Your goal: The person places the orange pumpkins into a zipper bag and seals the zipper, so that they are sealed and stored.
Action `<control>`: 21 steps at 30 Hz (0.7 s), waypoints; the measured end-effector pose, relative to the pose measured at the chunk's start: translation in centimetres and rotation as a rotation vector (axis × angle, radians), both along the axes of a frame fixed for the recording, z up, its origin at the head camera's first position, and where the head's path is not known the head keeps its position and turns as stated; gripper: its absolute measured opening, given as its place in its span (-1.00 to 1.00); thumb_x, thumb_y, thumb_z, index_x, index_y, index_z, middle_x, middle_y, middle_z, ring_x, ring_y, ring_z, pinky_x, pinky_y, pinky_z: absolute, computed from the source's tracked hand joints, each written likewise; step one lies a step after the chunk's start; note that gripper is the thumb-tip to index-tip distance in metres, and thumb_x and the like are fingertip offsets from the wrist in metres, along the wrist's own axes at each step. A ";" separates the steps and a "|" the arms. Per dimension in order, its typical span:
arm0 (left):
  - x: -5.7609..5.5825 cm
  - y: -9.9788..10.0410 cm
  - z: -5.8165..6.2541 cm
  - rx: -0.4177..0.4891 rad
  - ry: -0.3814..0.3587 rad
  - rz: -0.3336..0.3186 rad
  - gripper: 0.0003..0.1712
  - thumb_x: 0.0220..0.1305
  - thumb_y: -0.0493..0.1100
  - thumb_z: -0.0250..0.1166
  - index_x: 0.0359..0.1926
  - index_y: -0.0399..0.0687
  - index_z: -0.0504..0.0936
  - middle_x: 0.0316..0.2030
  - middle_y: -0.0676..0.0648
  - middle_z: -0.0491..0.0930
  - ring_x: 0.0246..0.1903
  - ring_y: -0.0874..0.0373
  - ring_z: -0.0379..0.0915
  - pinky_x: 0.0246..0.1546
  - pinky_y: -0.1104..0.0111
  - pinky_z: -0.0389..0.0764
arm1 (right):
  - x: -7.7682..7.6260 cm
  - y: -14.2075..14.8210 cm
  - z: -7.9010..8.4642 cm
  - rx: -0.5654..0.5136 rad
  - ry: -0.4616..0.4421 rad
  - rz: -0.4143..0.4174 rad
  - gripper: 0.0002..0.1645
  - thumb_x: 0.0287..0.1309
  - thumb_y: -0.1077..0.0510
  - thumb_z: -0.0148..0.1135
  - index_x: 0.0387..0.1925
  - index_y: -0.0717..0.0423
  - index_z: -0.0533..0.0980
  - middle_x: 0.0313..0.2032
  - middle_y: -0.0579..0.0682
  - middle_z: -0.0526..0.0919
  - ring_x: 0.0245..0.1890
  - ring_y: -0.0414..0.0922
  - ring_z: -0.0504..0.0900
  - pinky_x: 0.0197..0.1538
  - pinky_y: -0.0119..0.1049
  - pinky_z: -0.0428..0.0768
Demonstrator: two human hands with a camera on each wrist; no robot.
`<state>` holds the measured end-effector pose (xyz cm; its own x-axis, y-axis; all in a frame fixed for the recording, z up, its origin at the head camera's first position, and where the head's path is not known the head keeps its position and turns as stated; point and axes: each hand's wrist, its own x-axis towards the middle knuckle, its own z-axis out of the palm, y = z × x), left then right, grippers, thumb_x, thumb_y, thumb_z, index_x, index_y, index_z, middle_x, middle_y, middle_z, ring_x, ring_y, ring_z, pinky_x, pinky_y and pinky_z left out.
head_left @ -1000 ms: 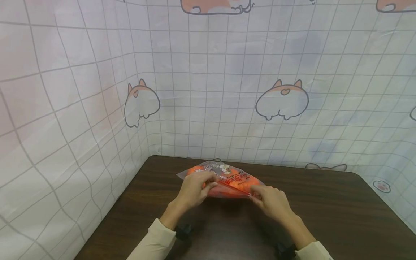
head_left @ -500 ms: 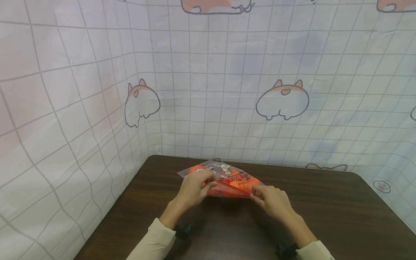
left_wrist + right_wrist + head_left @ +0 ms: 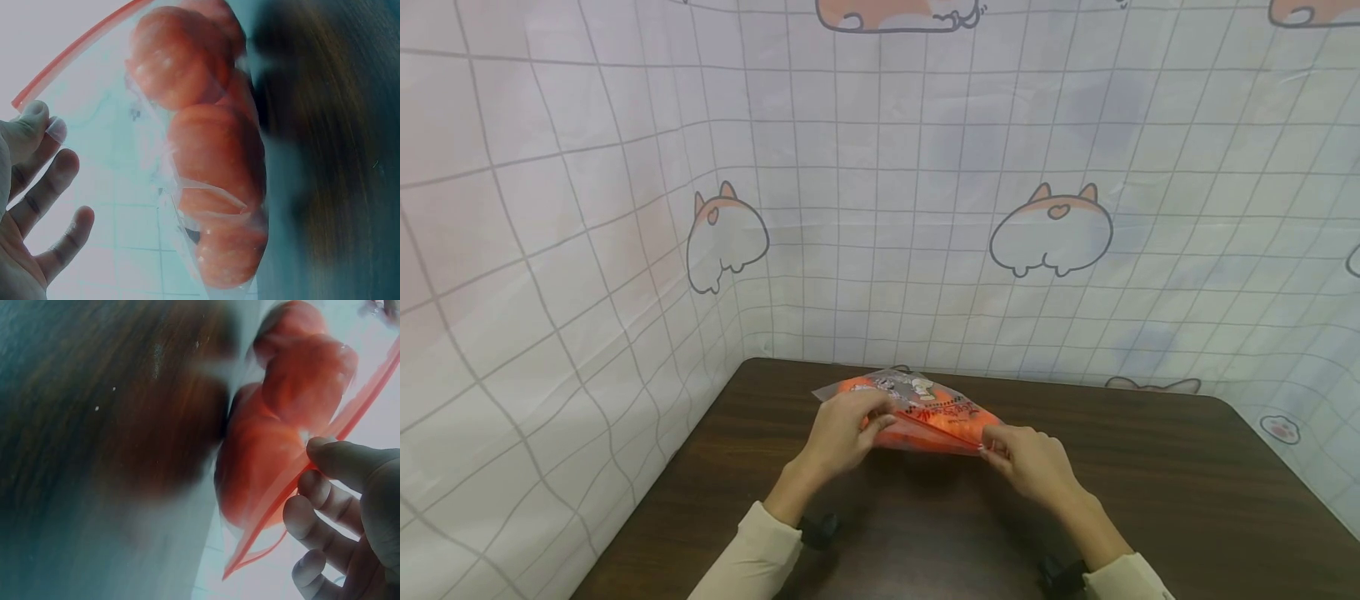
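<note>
A clear zip bag (image 3: pixel 961 421) with red print and a red strip stands at the far middle of the table, holding several round orange-red things (image 3: pixel 215 156) whose kind I cannot tell. My left hand (image 3: pixel 844 429) pinches the bag's upper left corner between thumb and index finger, at the end of the red zip strip (image 3: pixel 81 53). Its other fingers (image 3: pixel 65 240) are spread apart from the bag. Near the strip's other end, my right hand (image 3: pixel 1030 462) pinches it with thumb and index finger. In the right wrist view the strip's tail (image 3: pixel 244 553) parts into two edges below the pinch.
The dark wood table (image 3: pixel 1150 475) extends on both sides of the bag. A white gridded cloth (image 3: pixel 880 208) with cartoon animals hangs behind the table and along its left side. Dark wrist-worn devices (image 3: pixel 820 531) sit at both wrists.
My left hand has shifted slightly up and left with its end of the bag. The right hand has slid a little to the right, still pinching the strip.
</note>
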<state>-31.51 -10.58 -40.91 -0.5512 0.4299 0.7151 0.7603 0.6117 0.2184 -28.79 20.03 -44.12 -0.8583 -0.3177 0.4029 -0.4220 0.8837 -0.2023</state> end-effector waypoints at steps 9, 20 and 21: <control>-0.1 -0.3 0.2 0.013 -0.029 0.018 -0.92 0.22 -0.08 0.46 -0.29 0.12 0.71 -0.37 0.16 0.74 -0.51 0.36 0.44 -0.44 0.41 0.47 | -0.3 0.4 -0.1 0.013 -0.015 -0.010 -0.73 0.22 -0.01 0.42 -0.46 -0.25 0.45 -0.61 -0.34 0.43 -0.64 -0.32 0.30 -0.61 -0.36 0.22; -0.3 -0.8 0.4 0.000 -0.051 0.050 -0.95 0.27 -0.08 0.43 -0.29 0.14 0.71 -0.39 0.17 0.72 -0.50 0.33 0.44 -0.42 0.39 0.47 | -0.3 0.7 0.0 0.015 -0.024 -0.022 -0.70 0.23 -0.01 0.41 -0.47 -0.22 0.42 -0.64 -0.32 0.35 -0.65 -0.30 0.27 -0.60 -0.34 0.15; -0.3 -0.8 0.4 0.000 -0.053 0.053 -0.96 0.27 -0.08 0.43 -0.29 0.14 0.71 -0.39 0.17 0.72 -0.50 0.33 0.45 -0.41 0.39 0.47 | -0.3 0.8 0.0 0.014 -0.026 -0.024 -0.70 0.23 -0.01 0.41 -0.47 -0.22 0.42 -0.64 -0.31 0.34 -0.66 -0.30 0.27 -0.60 -0.34 0.14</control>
